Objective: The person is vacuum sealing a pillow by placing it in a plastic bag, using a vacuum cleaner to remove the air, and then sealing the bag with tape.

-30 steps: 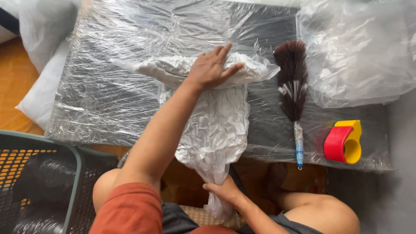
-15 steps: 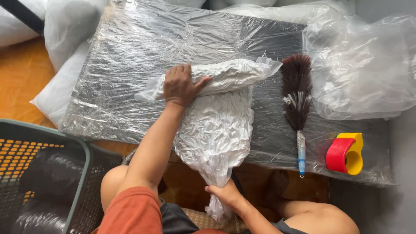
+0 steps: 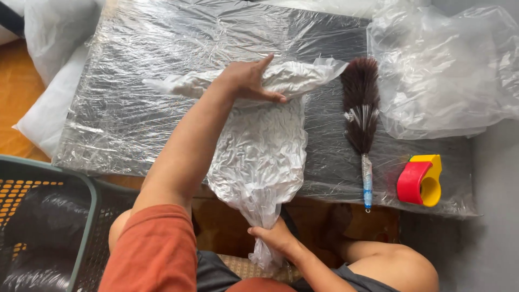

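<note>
The left hand [image 3: 250,81] lies flat, fingers spread, pressing down on the folded far end of a crinkled white plastic bag [image 3: 258,151] in the centre of the frame, while the right hand [image 3: 274,235] at the lower middle pinches the bag's gathered neck just below the near edge of the surface [image 3: 135,108]. The bag lies stretched between the two hands, most of it on the surface and its tail hanging off toward the person's lap. Judging by the flat palm and the taut grip, the step in hand looks like pressing and smoothing the bag flat, perhaps folding or squeezing air from it; the next move seems to call for an even sweep of the palm along the bag with the neck held tight so the slippery film does not bunch or slide. Right of the bag, close beside it, lies a dark feather duster [image 3: 361,119] with a pale blue handle, and further toward the lower right a red and yellow tape dispenser [image 3: 419,180]. A heap of clear plastic sheeting [image 3: 448,70] fills the upper right. The duster lies nearest any rightward sweep. A dark mesh basket [image 3: 43,227] sits at the lower left, and white sacks [image 3: 48,32] lie at the upper left
</note>
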